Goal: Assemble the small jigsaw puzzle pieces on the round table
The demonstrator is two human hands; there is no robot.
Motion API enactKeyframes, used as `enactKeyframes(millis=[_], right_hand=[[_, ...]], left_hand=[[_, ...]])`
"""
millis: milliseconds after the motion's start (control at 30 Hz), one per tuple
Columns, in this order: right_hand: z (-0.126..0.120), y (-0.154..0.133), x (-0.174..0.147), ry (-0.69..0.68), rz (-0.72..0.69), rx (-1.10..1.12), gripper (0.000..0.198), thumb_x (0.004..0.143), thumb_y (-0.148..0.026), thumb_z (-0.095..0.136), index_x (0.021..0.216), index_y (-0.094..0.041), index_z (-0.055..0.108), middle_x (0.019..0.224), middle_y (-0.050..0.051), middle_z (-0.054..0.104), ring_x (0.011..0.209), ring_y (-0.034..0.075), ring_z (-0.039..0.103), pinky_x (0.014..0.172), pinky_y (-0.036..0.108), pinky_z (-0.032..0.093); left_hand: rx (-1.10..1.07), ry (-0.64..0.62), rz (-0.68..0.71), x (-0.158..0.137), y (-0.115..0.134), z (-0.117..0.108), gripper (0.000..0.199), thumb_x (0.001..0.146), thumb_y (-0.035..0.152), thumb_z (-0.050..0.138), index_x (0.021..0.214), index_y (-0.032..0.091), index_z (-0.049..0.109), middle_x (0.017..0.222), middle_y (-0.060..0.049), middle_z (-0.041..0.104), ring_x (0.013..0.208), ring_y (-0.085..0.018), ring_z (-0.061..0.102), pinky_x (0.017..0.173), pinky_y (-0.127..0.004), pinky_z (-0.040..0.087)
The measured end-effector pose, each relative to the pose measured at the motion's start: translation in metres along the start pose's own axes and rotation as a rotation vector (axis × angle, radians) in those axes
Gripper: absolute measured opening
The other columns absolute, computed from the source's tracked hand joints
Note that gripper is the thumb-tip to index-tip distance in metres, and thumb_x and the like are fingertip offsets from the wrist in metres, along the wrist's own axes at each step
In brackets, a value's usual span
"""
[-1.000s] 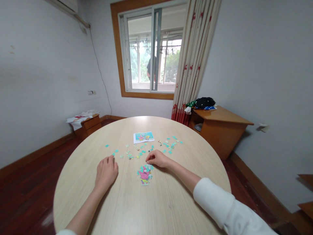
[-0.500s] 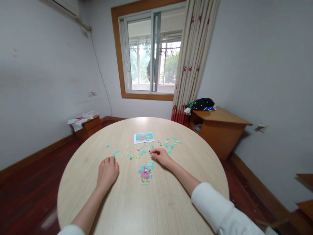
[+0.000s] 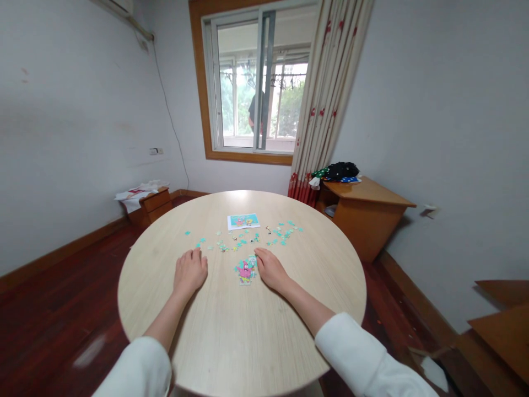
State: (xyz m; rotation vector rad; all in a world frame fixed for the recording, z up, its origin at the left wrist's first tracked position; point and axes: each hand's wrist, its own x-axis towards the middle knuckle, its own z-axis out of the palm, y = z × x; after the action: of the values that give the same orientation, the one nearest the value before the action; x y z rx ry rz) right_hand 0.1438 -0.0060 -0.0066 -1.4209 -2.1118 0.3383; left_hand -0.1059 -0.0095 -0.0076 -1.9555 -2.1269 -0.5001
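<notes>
Just right of the partly joined jigsaw puzzle (image 3: 245, 271), which shows a pink starfish figure, is my right hand (image 3: 273, 271). Its fingers are pressed together, with the tips at the puzzle's upper right edge; whatever they hold, if anything, is hidden. My left hand (image 3: 190, 271) rests on the tabletop to the left of the puzzle, fingers loosely bent and lying on the surface, holding nothing that I can see. Loose puzzle pieces (image 3: 243, 242), mostly turquoise, lie scattered beyond both hands. Behind them is a reference picture (image 3: 243, 221) with a turquoise background.
All of this lies on a round wooden table (image 3: 231, 342). A wooden desk (image 3: 372, 215) with a cloth pile (image 3: 341, 172) stands at the right, a small cabinet (image 3: 155, 203) at the left. Past the window (image 3: 237, 99), a person in dark clothing (image 3: 257, 113) is partly visible.
My right hand has drawn back from the loose pieces to the puzzle's right edge. The left hand stays resting on the table. The camera view has shifted, showing more of the table's near edge.
</notes>
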Motion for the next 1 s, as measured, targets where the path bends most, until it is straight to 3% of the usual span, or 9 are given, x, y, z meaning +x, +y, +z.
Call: enactKeyframes(millis=[133,267,600,833,1000], right_hand=[[0.002,-0.019,-0.017,-0.159,0.046,-0.128,0.056,0.092,-0.034,0.03,0.14,-0.006,0.033,0.146,0.018,0.029,0.137,0.025,0.024,0.111,0.041,0.018],[0.001,-0.029,-0.023,-0.24,0.082,-0.195,0.065,0.092,-0.046,0.026,0.143,-0.006,0.026,0.149,0.017,0.02,0.139,0.024,0.015,0.112,0.043,0.009],[0.001,-0.027,-0.023,-0.243,0.078,-0.177,0.06,0.093,-0.043,0.024,0.143,-0.009,0.025,0.15,0.014,0.018,0.14,0.022,0.013,0.112,0.04,0.008],[0.002,-0.022,-0.022,-0.21,0.078,-0.182,0.054,0.094,-0.032,0.024,0.141,-0.008,0.031,0.149,0.014,0.025,0.138,0.022,0.02,0.111,0.039,0.012],[0.002,-0.024,-0.023,-0.194,0.082,-0.198,0.049,0.093,-0.031,0.029,0.137,-0.011,0.039,0.147,0.013,0.03,0.136,0.021,0.024,0.111,0.039,0.014]], left_hand=[[-0.026,-0.035,0.004,-0.008,0.003,-0.002,0.047,0.089,0.033,0.029,0.124,0.007,0.048,0.118,-0.019,0.056,0.112,-0.028,0.05,0.095,-0.042,0.035],[-0.047,-0.067,-0.008,-0.018,0.006,-0.004,0.049,0.09,0.035,0.028,0.129,0.011,0.045,0.126,-0.019,0.051,0.12,-0.028,0.045,0.099,-0.046,0.03],[-0.081,-0.103,0.024,-0.035,0.012,-0.014,0.048,0.09,0.036,0.027,0.13,0.013,0.043,0.132,-0.018,0.048,0.124,-0.028,0.041,0.102,-0.049,0.026],[-0.05,-0.074,0.061,-0.034,0.012,-0.02,0.033,0.085,0.023,0.033,0.103,0.01,0.058,0.107,-0.015,0.061,0.102,-0.027,0.055,0.089,-0.039,0.038],[-0.034,-0.06,0.058,-0.033,0.011,-0.018,0.032,0.084,0.023,0.034,0.102,0.012,0.059,0.103,-0.014,0.062,0.099,-0.026,0.056,0.086,-0.038,0.039]])
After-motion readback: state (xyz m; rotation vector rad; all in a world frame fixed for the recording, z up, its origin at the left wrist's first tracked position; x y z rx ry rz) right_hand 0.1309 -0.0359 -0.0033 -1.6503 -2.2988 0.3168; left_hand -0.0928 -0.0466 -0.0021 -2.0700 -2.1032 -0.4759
